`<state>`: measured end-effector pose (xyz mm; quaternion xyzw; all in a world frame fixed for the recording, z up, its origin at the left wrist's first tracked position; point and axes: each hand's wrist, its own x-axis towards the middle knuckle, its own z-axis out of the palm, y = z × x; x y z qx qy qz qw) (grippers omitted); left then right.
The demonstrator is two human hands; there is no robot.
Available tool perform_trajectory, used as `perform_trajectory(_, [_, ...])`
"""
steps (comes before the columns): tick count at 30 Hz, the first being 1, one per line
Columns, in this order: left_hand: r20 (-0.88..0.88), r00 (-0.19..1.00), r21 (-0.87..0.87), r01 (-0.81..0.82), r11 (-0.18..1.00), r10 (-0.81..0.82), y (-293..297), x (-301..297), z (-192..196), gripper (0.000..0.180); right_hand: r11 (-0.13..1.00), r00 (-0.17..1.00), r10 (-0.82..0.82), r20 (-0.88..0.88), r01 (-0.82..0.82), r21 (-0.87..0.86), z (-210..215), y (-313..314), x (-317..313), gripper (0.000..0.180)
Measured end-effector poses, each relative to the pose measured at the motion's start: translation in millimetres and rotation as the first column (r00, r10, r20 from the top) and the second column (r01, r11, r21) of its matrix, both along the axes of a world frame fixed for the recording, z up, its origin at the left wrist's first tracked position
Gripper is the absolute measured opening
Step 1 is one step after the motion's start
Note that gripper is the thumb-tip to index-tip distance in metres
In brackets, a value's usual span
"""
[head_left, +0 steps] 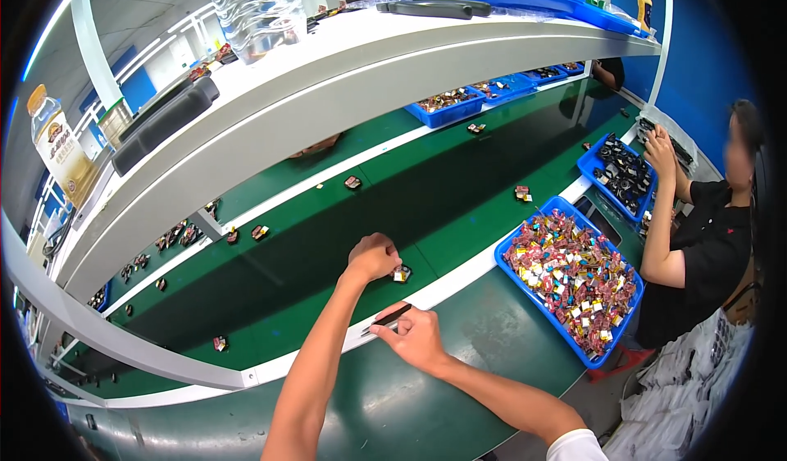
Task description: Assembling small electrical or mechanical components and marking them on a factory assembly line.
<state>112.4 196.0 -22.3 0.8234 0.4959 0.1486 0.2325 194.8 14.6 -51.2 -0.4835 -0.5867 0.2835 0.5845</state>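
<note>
Two hands over one green belt.
Left hand (373, 256) fingers closed on one small packet (401, 274); right hand (416, 335), at five o'clock, pinches one black pen (387, 319).

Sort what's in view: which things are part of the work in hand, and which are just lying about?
In use: left hand on a small packet on the belt; right hand holding a dark tool; blue bin.
Lying about: water bottle; drink bottle.

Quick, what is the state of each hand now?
Left hand: closed, fingers on a small wrapped piece on the green belt.
Right hand: closed on a thin dark tool.
</note>
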Motion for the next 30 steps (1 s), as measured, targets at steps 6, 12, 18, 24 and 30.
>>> perform_trajectory(6, [0.081,0.994,-0.113,-0.063,0.992,0.073,-15,-23,-14,0.018,0.998,1.000,0.009,0.003,-0.009,-0.056,3,-3,2,0.019])
perform_trajectory(12, [0.438,0.872,-0.145,-0.168,0.975,0.216,-54,-39,-9,0.014,0.999,1.000,0.005,0.025,-0.004,-0.041,2,-3,4,0.018])
perform_trajectory(18, [0.641,0.743,-0.026,-0.229,0.973,0.192,-107,-60,17,0.007,0.999,1.000,0.012,0.025,-0.011,-0.050,3,-3,-1,0.018])
perform_trajectory(24, [0.689,0.718,0.160,-0.278,0.947,0.094,-136,-69,13,0.011,0.999,1.000,0.010,0.017,-0.009,-0.048,4,-3,-1,0.016])
perform_trajectory(30, [0.772,0.603,0.021,-0.338,0.941,0.199,-152,-74,-6,0.012,0.998,0.998,0.016,-0.063,-0.020,-0.052,6,-3,2,0.013])
